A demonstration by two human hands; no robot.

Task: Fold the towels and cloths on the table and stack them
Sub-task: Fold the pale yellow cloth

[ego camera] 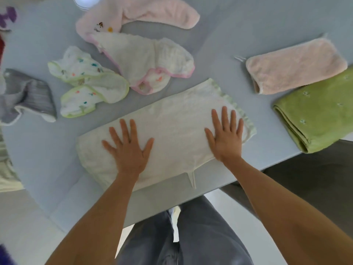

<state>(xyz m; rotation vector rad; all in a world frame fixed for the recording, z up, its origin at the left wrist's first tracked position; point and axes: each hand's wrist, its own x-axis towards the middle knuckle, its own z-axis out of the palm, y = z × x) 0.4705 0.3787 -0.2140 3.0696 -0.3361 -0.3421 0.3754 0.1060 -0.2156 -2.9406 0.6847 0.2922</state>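
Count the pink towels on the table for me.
2. One long pink towel lies crumpled at the far edge; one folded pink towel sits at the right, beside the green towel. The pink-trimmed white cloth is not counted.

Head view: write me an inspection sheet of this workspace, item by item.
Surface: pale blue table, near edge in view.
Job's things: long cream towel with green trim lies flat under both hands; folded green terry towel and folded pink fleece cloth at the right, side by side; unfolded pink embroidered towel, pink-edged white cloth, green-edged printed cloth and grey ribbed cloth lie loose.
Clutter: white round object at the far edge, unclear.
Hands: left hand and right hand press flat, fingers spread.
Cables: nothing seen.
Surroundings: light floor, the person's grey trousers.
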